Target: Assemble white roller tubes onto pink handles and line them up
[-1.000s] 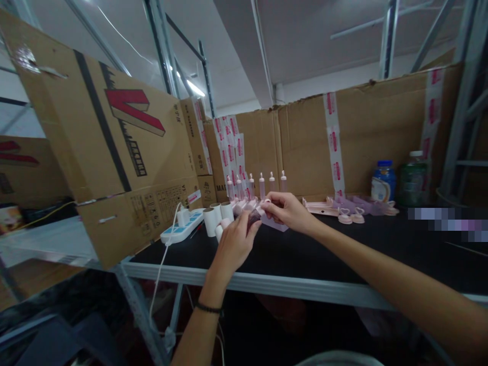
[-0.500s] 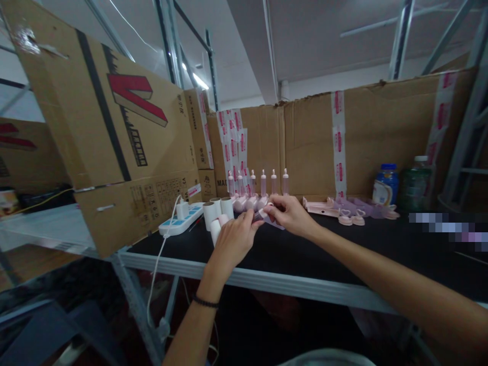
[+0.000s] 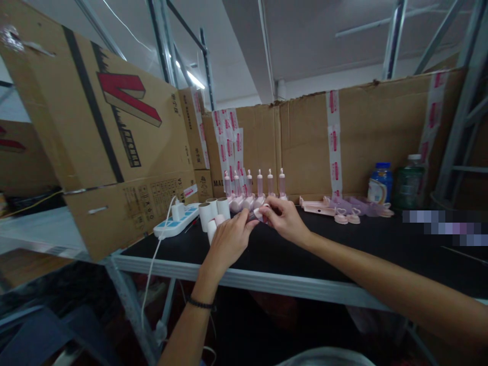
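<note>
Tube of purplish translucent plastic [image 3: 252,217], small: over the flat black tabletop [image 3: 324,249], pinched in left hand [image 3: 230,239]; right hand [image 3: 286,219] pinches its pale-pink end piece [image 3: 260,213]. I'd keep both grips steady, pieces aligned.

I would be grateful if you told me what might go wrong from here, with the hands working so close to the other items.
1. The small part pinched between the left hand and right hand might slip and fall onto the black bench top.
2. The upright tubes stand just behind the hands, so one could get knocked.
3. The white cylinders beside the left hand could be nudged over.
</note>
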Demonstrator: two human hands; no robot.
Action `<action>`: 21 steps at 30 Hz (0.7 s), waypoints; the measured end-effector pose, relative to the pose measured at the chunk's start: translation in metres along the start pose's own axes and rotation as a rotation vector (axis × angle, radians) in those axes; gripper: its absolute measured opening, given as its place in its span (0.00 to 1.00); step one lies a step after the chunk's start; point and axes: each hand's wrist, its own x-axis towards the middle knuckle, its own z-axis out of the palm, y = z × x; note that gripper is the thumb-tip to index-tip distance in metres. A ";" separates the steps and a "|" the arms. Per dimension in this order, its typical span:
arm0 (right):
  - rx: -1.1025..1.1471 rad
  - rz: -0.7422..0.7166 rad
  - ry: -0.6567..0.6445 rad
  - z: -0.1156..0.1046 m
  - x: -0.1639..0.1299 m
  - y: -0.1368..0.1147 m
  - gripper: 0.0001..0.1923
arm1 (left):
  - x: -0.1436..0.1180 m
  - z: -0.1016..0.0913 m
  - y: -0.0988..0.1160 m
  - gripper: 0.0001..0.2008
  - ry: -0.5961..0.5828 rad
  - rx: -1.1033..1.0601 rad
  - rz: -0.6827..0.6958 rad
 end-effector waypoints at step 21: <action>-0.208 0.154 0.034 0.005 0.009 -0.006 0.24 | 0.001 0.004 0.002 0.15 0.030 0.350 0.035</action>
